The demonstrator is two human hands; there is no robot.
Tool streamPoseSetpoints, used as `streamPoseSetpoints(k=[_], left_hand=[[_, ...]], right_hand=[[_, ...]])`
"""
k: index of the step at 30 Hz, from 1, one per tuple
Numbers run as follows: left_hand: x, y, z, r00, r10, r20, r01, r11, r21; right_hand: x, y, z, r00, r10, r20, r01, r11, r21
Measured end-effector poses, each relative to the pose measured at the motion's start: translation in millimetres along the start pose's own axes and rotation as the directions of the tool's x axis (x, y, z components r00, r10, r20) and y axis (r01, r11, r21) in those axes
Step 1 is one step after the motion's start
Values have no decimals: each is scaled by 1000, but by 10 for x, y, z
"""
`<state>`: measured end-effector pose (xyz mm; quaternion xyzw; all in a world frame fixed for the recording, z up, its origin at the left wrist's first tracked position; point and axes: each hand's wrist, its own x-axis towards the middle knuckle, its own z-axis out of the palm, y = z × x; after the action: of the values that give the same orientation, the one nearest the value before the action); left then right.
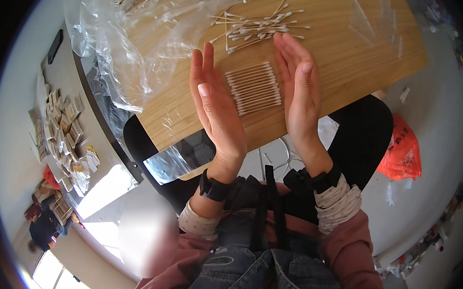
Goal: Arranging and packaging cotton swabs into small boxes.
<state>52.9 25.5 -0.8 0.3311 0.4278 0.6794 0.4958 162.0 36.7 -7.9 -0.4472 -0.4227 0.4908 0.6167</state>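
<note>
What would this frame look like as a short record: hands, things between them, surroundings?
Left hand: open, palm inward, left of the swab row
Right hand: open, palm inward, right of it
Between: white-tipped swabs lined up side by side on a wooden table
Contact with row: cannot tell
Beyond hands: loose swab pile
Table's left: clear plastic
Far right: red bag

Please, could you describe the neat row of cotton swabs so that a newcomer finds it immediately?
On the wood-grain table, look between the left hand and the right hand. There lies a flat, ladder-like row of cotton swabs. Unlike the crisscrossed pile of loose swabs just beyond, these all run parallel.
</note>
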Motion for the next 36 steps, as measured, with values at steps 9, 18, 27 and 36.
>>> streamPoseSetpoints(k=[9, 18, 27, 36], left_hand=[[-85, 148, -157, 878, 30, 478, -443, 430, 786], [-140, 57, -194, 767, -224, 601, -622, -28, 783], [-161, 82, -204, 771, -281, 571, -605, -47, 795], [-155, 71, -190, 773, -257, 580, -608, -36, 793]], right_hand=[[98, -210, -153, 993, -6, -120, 9, 1000, 21], [19, -220, -475, 990, -142, 17, 141, 960, -240], [10, -102, -557, 907, -229, 353, 401, 725, -560], [43, -128, -561, 877, -227, 423, 459, 658, -597]])
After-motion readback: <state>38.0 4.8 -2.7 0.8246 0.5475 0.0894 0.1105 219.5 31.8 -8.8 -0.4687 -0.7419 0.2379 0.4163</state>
